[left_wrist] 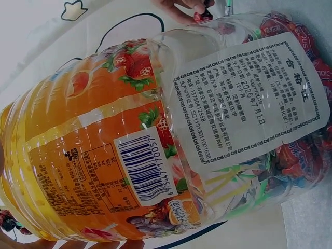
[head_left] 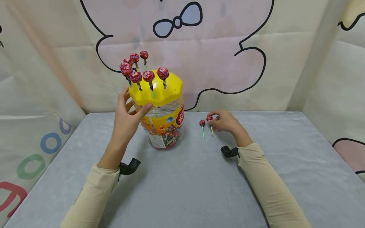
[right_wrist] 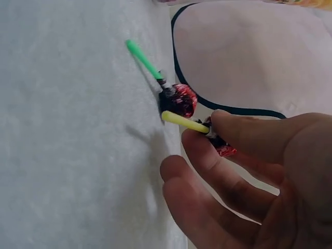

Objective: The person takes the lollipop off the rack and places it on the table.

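A clear plastic candy jar (head_left: 159, 122) with an orange label and a yellow lid (head_left: 173, 87) stands on the table. Several red-wrapped lollipops (head_left: 148, 76) stick up from the lid along its left and front sides. My left hand (head_left: 125, 123) grips the jar near the lid, thumb in front and fingers around the left side. My right hand (head_left: 226, 122) pinches a red-wrapped lollipop with a yellow stick (right_wrist: 185, 122) just below its head. Beside it, a lollipop with a green stick (head_left: 202, 124) lies on the table. More wrapped candy (left_wrist: 301, 161) fills the jar's bottom.
The grey table (head_left: 182, 190) ends at a cloth backdrop (head_left: 216, 66) with cartoon drawings. Similar cloth hangs at both sides. Black wrist cameras (head_left: 129, 166) sit on both forearms.
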{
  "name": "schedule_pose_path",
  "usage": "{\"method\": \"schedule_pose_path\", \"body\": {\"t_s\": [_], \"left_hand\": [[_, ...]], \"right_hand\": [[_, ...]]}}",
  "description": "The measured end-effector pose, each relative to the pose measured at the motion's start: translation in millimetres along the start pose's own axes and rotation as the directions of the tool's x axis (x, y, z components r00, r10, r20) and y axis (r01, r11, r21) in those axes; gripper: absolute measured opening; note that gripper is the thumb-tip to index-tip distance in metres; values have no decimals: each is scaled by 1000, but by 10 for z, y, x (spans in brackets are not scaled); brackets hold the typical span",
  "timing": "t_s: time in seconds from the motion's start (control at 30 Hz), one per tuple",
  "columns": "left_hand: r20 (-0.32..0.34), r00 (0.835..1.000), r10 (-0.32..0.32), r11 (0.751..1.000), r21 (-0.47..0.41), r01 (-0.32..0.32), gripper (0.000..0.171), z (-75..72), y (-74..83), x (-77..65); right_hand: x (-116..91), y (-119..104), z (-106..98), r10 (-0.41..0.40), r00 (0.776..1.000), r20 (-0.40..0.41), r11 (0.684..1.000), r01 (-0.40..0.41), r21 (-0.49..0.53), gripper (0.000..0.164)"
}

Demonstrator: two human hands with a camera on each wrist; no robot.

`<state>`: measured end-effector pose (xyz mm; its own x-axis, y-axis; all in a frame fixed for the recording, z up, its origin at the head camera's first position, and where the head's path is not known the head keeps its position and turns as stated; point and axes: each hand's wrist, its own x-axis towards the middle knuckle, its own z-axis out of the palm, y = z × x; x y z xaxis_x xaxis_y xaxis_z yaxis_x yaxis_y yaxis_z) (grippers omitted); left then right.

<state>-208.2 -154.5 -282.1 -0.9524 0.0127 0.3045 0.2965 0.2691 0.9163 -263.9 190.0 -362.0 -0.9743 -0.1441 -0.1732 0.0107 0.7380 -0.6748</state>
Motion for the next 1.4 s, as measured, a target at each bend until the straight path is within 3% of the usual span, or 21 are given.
{"method": "schedule_pose_path", "body": {"t_s": [0.5,0.7,1.13,1.4], "left_hand": [[-8,1000,26,1000,2,-26,86,-5,13,-5],[-7,999,36,999,-15,-37,86,-4,6,-5],[-1,1000,19,1000,7,-19,87,-22,-7,-9],[-1,1000,20,1000,6,-20,87,-5,6,-4]], "right_hand": [[-4,41,72,13,996,-83,986,-27,-164,36],[-14,38,66,14,995,-100,984,-31,-176,37],[-22,63,18,73,996,-46,986,-79,-144,40],[-6,79,-1,37,998,-44,990,-43,-138,35]]}}
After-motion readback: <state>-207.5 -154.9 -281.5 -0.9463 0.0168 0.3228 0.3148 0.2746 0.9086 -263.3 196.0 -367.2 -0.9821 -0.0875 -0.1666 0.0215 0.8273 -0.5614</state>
